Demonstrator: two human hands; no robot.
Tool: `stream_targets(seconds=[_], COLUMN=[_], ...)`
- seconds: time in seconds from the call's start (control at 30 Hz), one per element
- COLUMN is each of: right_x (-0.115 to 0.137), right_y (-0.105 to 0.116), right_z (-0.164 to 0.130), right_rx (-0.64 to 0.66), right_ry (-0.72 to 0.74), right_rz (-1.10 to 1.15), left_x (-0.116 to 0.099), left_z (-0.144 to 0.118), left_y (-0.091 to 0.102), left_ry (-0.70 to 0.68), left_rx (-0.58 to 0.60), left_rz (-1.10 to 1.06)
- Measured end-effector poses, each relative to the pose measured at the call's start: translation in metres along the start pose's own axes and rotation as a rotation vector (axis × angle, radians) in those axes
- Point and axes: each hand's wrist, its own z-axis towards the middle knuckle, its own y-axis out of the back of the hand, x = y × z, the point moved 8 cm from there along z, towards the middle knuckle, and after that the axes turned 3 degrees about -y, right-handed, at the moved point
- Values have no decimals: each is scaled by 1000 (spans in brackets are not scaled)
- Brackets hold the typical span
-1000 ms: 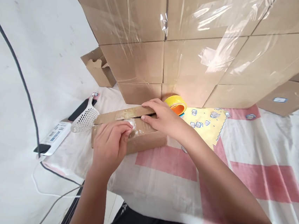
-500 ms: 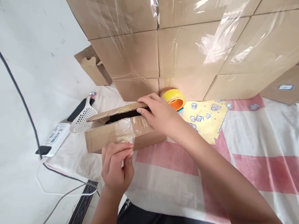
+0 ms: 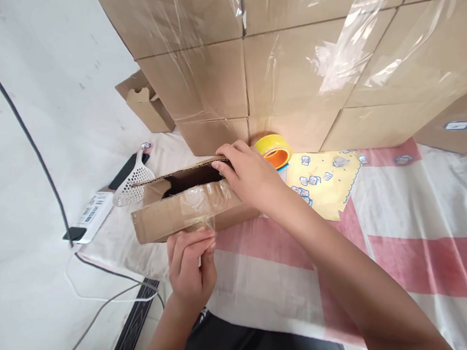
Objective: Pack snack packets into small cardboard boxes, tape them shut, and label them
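A small cardboard box point(image 3: 181, 206) lies in front of me, its top parted in a dark slot between two flaps. Clear tape point(image 3: 200, 202) is stuck over the near flap and runs down to my left hand point(image 3: 192, 262), whose fingers and thumb pinch its loose end. My right hand point(image 3: 252, 174) grips the rear flap at the box's right end, thumb by the opening and fingers behind. Just beyond that hand stands a yellow tape roll point(image 3: 275, 150). What lies inside the box is too dark to make out.
Large boxes point(image 3: 291, 87) under clear film rise behind. To the left are a white perforated scoop point(image 3: 133, 184), a white power strip point(image 3: 95, 214) and cables. A yellow sheet with stickers point(image 3: 324, 175) lies right, on a red-and-white cloth point(image 3: 419, 215).
My left hand has moved slightly right and down, pulling the tape end. The slot in the box has widened. My right hand keeps its grip.
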Motion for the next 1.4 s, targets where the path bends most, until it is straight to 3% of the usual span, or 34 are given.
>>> stream_targets(seconds=[0.33,0.5,0.57,0.63,0.73,0.8,1.1,1.4], right_x=[7,3,9,26,51,57,55,53], right_y=[1,3,11,16,4,-9,-25,-26], right_z=[-2,2,2,-5,-21,-26,-19,-20], right_rx=[2,-66,-165,-234,-162,-72,1,-35], right_ry=[-17,10,116,341,674,739,537,528], right_rz=[-94,-125,-164,-213,-282,-320,-364,-384], left_x=[-16,-2,7,13,21,25,9,2], left_z=[-8,-5,-2,2,7,9,9,6], left_y=[2,-5,-8,-7,1,6,2,-2], left_ry=[42,37,40,48,78,131,7,11], left_rx=[111,155,142,103,-11,-59,-52,26], left_rz=[-41,-26,-30,-45,-38,-3,114,142])
